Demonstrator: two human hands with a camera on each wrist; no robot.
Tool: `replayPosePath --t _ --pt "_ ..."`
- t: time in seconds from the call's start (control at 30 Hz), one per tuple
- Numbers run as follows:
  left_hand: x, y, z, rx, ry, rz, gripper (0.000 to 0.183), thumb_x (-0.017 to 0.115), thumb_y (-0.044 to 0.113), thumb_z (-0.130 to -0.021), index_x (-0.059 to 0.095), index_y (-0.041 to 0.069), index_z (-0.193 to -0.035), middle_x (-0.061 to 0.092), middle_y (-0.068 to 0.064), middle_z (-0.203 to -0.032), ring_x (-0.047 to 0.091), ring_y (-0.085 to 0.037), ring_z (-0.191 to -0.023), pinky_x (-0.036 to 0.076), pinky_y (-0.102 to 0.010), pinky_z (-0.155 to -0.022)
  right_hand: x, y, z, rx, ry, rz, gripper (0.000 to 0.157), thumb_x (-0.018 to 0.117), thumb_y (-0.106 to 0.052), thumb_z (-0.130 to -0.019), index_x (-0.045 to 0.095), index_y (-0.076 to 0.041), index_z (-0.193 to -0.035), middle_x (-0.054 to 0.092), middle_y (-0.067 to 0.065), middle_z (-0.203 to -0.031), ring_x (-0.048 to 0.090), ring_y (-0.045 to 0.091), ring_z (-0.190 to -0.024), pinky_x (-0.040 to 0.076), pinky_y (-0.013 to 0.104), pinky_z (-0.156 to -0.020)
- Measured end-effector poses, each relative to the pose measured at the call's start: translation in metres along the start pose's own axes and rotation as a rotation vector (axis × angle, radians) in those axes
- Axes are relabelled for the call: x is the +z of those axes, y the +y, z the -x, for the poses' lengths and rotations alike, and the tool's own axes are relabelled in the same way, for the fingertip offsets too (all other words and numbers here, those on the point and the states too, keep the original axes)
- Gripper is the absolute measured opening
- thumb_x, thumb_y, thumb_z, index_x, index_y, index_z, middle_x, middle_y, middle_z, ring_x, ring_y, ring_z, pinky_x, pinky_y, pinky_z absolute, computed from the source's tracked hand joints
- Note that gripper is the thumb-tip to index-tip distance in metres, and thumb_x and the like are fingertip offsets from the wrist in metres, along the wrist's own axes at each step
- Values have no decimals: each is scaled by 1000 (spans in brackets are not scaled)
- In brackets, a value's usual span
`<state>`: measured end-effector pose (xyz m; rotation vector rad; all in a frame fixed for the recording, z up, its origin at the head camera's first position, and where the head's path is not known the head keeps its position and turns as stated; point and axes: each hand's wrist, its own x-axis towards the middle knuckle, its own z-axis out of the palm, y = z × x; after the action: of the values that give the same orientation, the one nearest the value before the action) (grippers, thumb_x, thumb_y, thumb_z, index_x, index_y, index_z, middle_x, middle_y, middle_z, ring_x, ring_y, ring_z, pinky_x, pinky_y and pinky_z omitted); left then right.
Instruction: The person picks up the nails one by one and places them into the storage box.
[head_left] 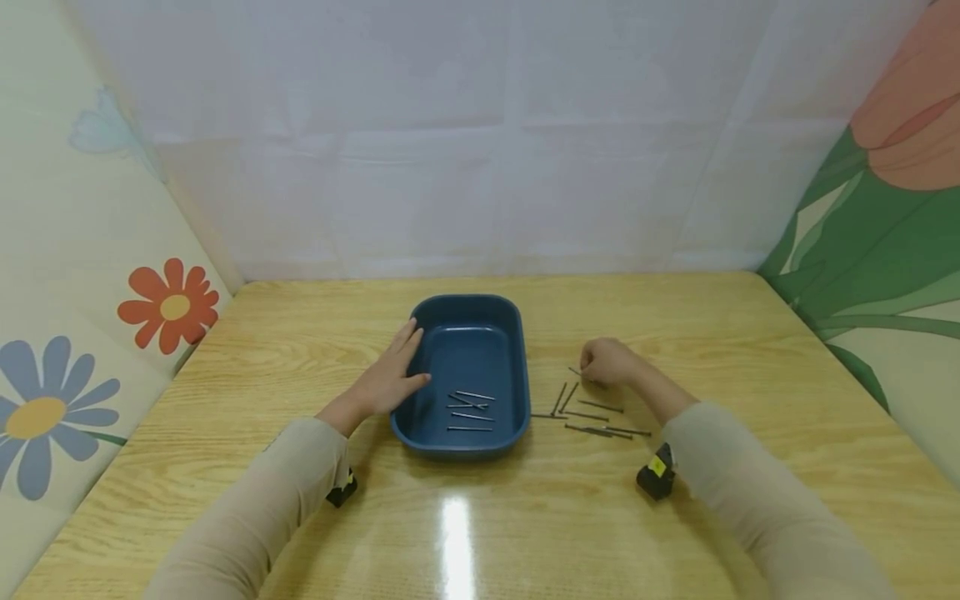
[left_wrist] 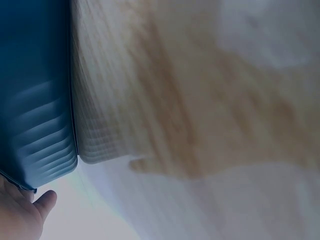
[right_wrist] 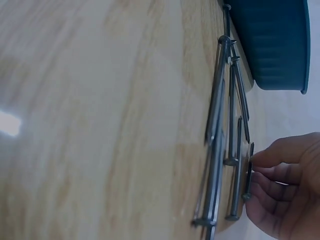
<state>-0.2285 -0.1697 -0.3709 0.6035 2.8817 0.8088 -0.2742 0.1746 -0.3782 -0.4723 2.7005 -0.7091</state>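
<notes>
A dark blue rectangular tray [head_left: 480, 350] sits on the wooden table, with several metal nails [head_left: 471, 416] lying near its front end. My left hand [head_left: 388, 379] rests on the tray's left rim, fingers extended and thumb over the edge; in the left wrist view only part of that hand [left_wrist: 20, 212] shows at the tray's corner. To the right of the tray my right hand [head_left: 611, 362] pinches a nail [head_left: 574, 370] between curled fingers and thumb. Close by the right hand lies a loose group of nails [right_wrist: 215, 165], heads and shanks pointing different ways.
The loose nails [head_left: 603, 415] spread over the table [head_left: 600, 517] between the tray and my right forearm, one reaching the tray's right side. A white cloth wall [head_left: 480, 167] stands behind the table, with flower-printed panels [head_left: 60, 400] at the sides.
</notes>
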Motion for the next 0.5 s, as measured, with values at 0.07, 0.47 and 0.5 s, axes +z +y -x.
replayPosePath --t 0.07,0.47,0.5 --pt "0 0 0 -2 1 3 69 49 23 -86 8 1 -138 -6 -9 -143 -2 -25 -129 12 -45 -100 1 -1 0 18 2 11 2 55 -3 -73 55 -1 -73 52 6 -66 46 15 -56 40 26 -51" --pt "0 1 0 -6 -2 3 69 49 23 -87 8 1 -138 -6 -9 -143 -1 -25 -129 13 -45 -100 6 -4 1 61 29 33 5 55 -6 -73 52 -4 -70 50 5 -64 44 16 -56 38 26 -50" --pt "0 1 0 -7 -2 3 69 49 23 -87 8 1 -138 -6 -9 -143 -1 -25 -129 13 -45 -100 6 -4 1 51 41 36 5 56 -6 -73 52 -4 -70 50 5 -64 44 16 -55 37 26 -50"
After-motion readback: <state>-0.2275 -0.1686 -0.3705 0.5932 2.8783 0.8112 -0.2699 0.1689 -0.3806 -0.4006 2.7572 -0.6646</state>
